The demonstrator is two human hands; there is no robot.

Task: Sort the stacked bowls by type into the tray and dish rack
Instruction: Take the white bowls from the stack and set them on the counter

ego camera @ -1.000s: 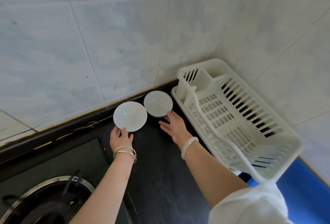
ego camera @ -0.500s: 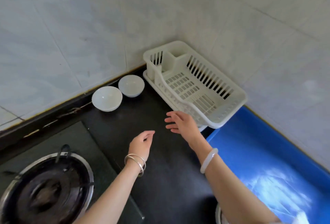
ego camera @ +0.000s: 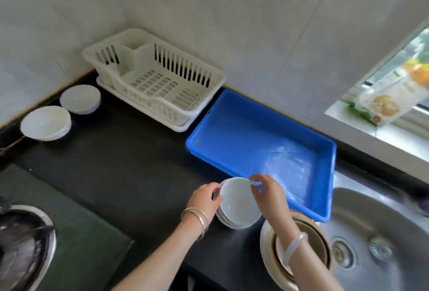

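Head view: a white slotted plastic dish rack point(ego camera: 185, 68) stands in the tiled corner, and I see only its own slatted floor inside. Just beside it lies a blue rectangular plastic tray point(ego camera: 243, 133), its floor showing a pale sheen. At the tray's near corner, a stack of white round bowls point(ego camera: 239, 209) sits on the black tabletop point(ego camera: 127, 163). My left hand point(ego camera: 204, 200) curls its fingers on the top bowl's left rim; my right hand point(ego camera: 267, 193) pinches the far right rim. Two more white bowls point(ego camera: 80, 99) rest by the wall, left of the rack. Nested beige bowls point(ego camera: 308, 237) sit at the steel sink's point(ego camera: 383, 216) left edge.
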